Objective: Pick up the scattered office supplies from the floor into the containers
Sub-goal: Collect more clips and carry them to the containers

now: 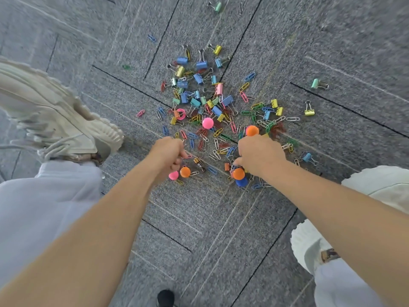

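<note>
Crowding clip pile (217, 110): L shoe (55, 120); open carpet (199, 218) nearside.

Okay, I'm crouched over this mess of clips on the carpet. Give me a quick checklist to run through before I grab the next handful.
1. Containers in sight: not ok, none shows in the head view.
2. Pile within reach: ok, both hands are at its near edge.
3. Left hand grip: cannot tell, it is curled and its contents are hidden.
4. Right hand grip: cannot tell, its fingertips are hidden beside the orange round piece.
5. Strays gathered: not ok, a mint binder clip lies far to the right, and a second mint clip lies at the top.
</note>
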